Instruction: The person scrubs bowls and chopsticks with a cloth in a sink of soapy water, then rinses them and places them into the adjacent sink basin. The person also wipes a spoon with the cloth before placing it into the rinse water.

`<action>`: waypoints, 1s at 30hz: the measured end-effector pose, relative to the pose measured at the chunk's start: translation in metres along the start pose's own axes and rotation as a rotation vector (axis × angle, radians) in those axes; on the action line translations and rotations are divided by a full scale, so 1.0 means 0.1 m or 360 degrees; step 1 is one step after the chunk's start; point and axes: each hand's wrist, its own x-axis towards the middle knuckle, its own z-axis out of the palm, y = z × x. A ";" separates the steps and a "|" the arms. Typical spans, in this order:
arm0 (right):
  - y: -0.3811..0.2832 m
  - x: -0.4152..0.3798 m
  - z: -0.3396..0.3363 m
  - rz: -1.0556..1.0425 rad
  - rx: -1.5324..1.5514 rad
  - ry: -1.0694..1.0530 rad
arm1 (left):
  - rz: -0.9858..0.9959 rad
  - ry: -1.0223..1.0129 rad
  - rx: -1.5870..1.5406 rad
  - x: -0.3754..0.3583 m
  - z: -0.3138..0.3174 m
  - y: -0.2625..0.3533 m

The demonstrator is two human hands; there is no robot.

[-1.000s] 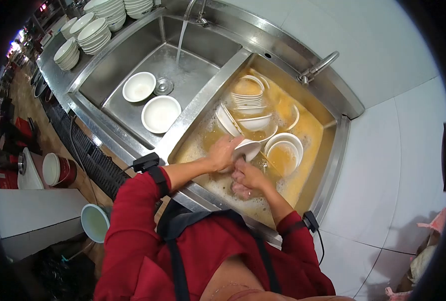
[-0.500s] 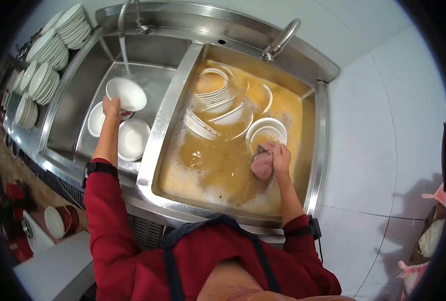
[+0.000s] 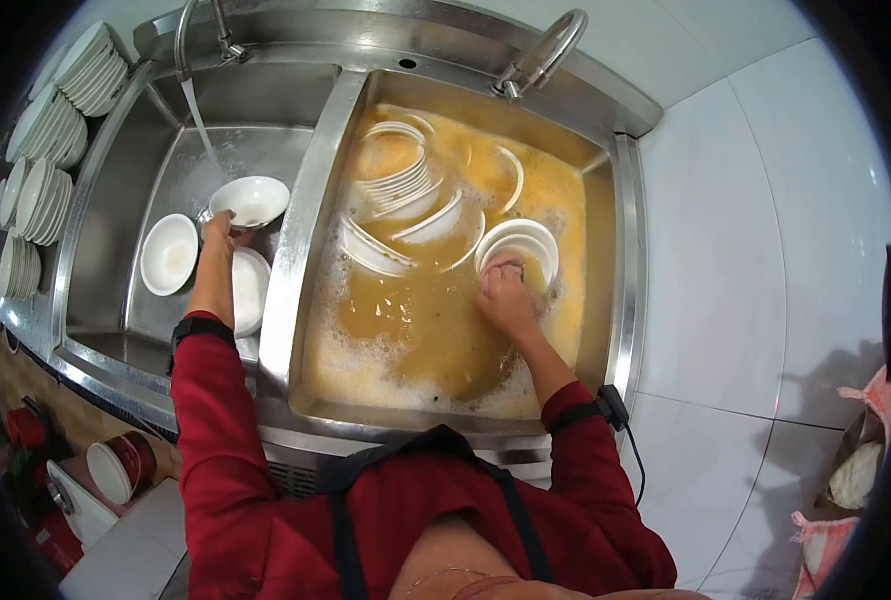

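Observation:
In the left basin, my left hand [image 3: 217, 226] is closed on the near-left rim of a white bowl [image 3: 252, 198], tilted with its inside showing. A second white bowl [image 3: 168, 255] lies left of this hand, and a third bowl [image 3: 249, 292] sits just below it, partly covered. Over the right basin, my right hand [image 3: 508, 298] is bent at the near rim of some nested white bowls [image 3: 535, 238] standing in cloudy water. Its fingers are curled around a cloth, of which only a scrap [image 3: 514, 266] shows; the rest is hidden under the hand.
A running tap [image 3: 182, 62] pours into the left basin. Another tap [image 3: 540, 60] stands behind the right basin [image 3: 615, 300], where several bowls [image 3: 397, 185] lie half sunk in yellowish, foamy water. Stacked white dishes [image 3: 47, 125] line the left ledge. A steel divider [image 3: 300, 250] separates the basins.
My left hand has lowered its bowl and moved it away from the tap's stream. My right hand has shifted up to the nested bowls, and the pink cloth is now mostly covered. The view has moved slightly.

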 end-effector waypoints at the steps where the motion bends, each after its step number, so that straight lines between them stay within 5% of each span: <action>1: 0.07 -0.01 0.01 -0.0005 0.0007 0.0002 | 0.0191 0.0070 0.0074 -0.44 0.04 0.18; 2: 0.15 -0.02 0.02 -0.0085 0.0081 -0.0038 | 0.0387 0.0138 0.0147 -0.71 0.05 0.29; 4: 0.21 -0.03 -0.08 -0.0172 0.0163 -0.0056 | 0.1495 0.0751 0.1048 -0.38 -0.05 0.34; 5: 0.20 -0.01 -0.22 -0.0133 0.0280 -0.0072 | 0.1513 0.0764 0.1036 -0.53 -0.03 0.40; 7: 0.25 -0.03 -0.29 -0.0099 0.0410 -0.0087 | 0.2117 0.0201 0.0701 -1.10 0.08 0.47; 9: 0.37 -0.02 -0.20 0.0506 0.1678 -0.0288 | 0.1839 -0.0425 0.0502 -1.78 0.28 0.29; 13: 0.32 -0.05 -0.56 0.0576 0.2160 -0.0375 | 0.1346 -0.1134 0.0805 -2.53 0.65 -0.51; 15: 0.27 -0.10 -0.63 0.0390 0.2445 -0.0117 | 0.1095 -0.1453 0.1064 -2.64 0.82 -1.01; 16: 0.22 -0.13 -0.72 0.0390 0.2445 -0.0117 | 0.1096 -0.1530 0.1203 -2.61 0.92 -1.34; 17: 0.13 -0.16 -0.83 0.0453 0.2611 -0.0134 | 0.1517 -0.1626 0.1400 -2.71 0.99 -1.56; 19: -0.04 -0.20 -0.94 0.0522 0.2773 -0.0129 | 0.1338 -0.1926 0.1322 -2.83 1.13 -2.06; 20: -0.13 -0.19 -0.96 0.0600 0.2860 0.0059 | 0.1343 -0.1944 0.1324 -2.97 1.18 -2.17; 22: -0.15 -0.15 -0.87 0.0706 0.2939 0.0429 | 0.0445 -0.1860 0.1339 -3.19 1.25 -2.31; 23: -0.11 -0.13 -0.84 0.0702 0.2938 0.0442 | 0.0453 -0.1868 0.1344 -3.30 1.23 -2.29; 25: -0.06 -0.11 -0.77 0.0863 0.2926 0.0732 | -0.0258 -0.1718 0.0807 -3.51 1.14 -2.17; 27: 0.23 -0.11 -0.40 0.0898 0.2783 0.0722 | -0.0273 -0.1661 0.0700 -3.47 1.09 -2.21; 30: 0.13 -0.14 -0.41 0.1015 0.2457 0.0725 | 0.0315 -0.1721 0.1380 -3.48 0.94 -2.15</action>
